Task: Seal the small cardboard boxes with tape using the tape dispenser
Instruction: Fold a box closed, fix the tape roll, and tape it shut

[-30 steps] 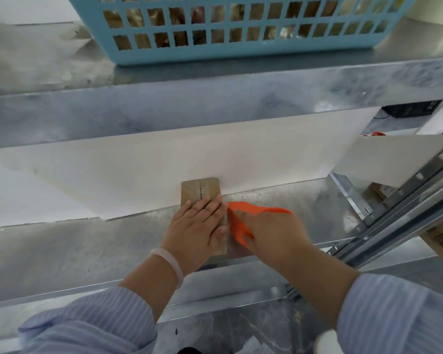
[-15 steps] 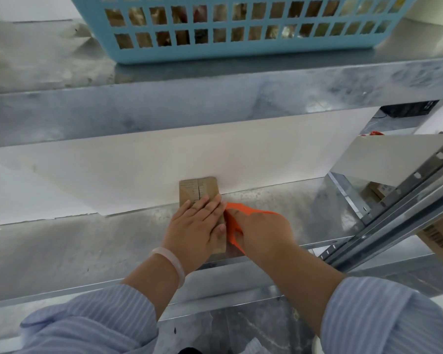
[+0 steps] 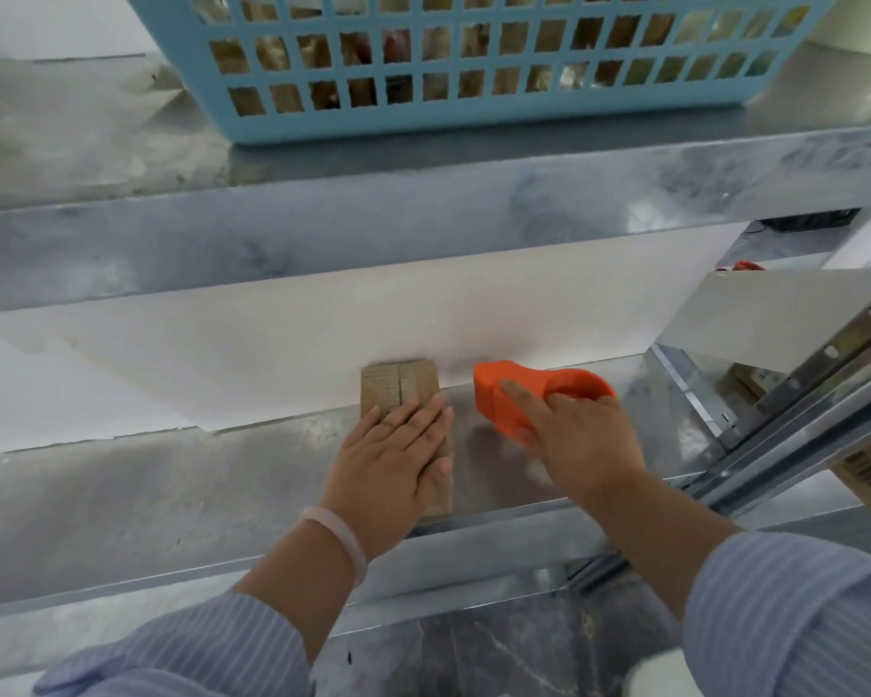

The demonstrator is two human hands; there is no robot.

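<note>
The left hand presses flat on the small cardboard box. At its three o'clock, apart, the right hand grips the orange tape dispenser.

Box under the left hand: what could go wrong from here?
1. The box reaches the front edge of the shelf; a push from the left hand could slide it off.
2. That hand covers most of the top, so a tape pass might run over it.
3. The right hand holds the dispenser apart from the box; the far-end seam may go unsealed.
</note>
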